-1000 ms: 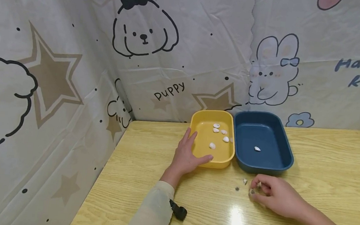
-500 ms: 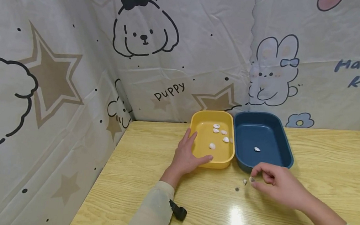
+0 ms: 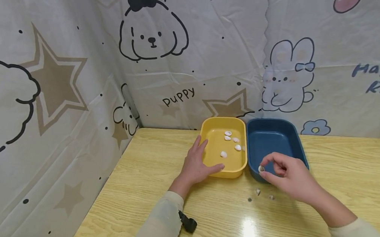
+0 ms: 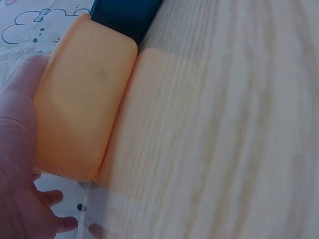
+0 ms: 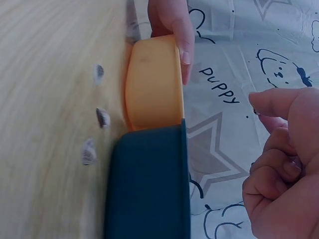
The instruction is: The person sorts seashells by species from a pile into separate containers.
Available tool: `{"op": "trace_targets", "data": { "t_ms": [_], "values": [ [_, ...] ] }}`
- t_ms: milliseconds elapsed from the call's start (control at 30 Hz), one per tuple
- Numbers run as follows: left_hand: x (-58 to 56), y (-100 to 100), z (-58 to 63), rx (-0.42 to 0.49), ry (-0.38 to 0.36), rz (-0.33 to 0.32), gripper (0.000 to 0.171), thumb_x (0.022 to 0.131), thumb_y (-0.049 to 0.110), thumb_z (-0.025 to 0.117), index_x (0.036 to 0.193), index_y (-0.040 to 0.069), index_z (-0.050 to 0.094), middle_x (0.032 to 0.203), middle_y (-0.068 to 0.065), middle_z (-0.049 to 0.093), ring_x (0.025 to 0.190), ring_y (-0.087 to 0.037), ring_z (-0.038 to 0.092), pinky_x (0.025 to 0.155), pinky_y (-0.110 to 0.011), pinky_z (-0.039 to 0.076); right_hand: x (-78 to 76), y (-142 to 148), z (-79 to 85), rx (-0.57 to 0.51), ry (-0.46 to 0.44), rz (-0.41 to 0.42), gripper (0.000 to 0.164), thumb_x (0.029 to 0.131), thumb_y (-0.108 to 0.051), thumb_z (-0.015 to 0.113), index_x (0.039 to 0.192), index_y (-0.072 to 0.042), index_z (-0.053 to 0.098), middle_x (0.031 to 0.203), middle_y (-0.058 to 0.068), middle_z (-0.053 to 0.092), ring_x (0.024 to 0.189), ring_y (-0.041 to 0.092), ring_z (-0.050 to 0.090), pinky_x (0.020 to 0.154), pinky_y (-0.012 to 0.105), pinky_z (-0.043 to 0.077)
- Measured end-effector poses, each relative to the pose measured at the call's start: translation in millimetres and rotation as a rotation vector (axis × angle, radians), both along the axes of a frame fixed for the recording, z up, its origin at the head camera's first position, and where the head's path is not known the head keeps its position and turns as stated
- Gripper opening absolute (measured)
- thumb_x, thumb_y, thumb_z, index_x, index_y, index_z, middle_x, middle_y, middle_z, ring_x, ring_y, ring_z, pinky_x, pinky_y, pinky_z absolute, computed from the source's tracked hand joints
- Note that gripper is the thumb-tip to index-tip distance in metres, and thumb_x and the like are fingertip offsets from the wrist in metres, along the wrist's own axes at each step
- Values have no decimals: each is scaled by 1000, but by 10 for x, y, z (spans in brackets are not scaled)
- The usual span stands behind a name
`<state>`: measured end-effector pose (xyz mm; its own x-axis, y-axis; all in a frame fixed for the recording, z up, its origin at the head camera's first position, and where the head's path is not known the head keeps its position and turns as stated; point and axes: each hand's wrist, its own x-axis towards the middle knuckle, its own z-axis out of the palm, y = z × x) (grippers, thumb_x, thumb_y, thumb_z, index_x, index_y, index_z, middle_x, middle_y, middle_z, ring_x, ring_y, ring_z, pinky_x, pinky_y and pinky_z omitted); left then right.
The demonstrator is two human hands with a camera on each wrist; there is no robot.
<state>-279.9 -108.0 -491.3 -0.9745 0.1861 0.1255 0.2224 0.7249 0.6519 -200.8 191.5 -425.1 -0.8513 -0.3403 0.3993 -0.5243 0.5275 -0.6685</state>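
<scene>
- A small shell (image 3: 261, 169) is pinched between the right hand's (image 3: 288, 176) thumb and forefinger, above the blue tray's (image 3: 271, 140) near-left corner.
- The right hand's remaining fingers curl inward.
- Compared with half a second ago, that hand is over the tray, no longer in front of its near edge; a third loose shell (image 3: 272, 197) now shows on the worktop (image 3: 219, 215).
- The left hand (image 3: 198, 165), unmoved, rests fingers spread at the yellow tray's (image 3: 215, 143) left edge, thumb on its near edge.
</scene>
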Motion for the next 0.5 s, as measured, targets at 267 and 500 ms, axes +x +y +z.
{"op": "trace_targets", "data": {
  "t_ms": [267,500],
  "values": [
    [2,-3,0,6,6,-2,110,72,70,75,159,21,30,166,8,4,149,-26,15,113,-53,25,-148,-50,95,-10,28,-82,13,90,-19,78,98,-20,67,59,-8,32,48,14,35,47,31,29],
    [-4,-8,-8,12,7,-4,110,71,70,76,159,21,29,166,8,4,149,-26,15,113,-53,25,-317,-86,128,-46,64,-144,14,91,-21,77,99,-17,66,58,-4,32,45,16,32,48,32,29]
  ]
}}
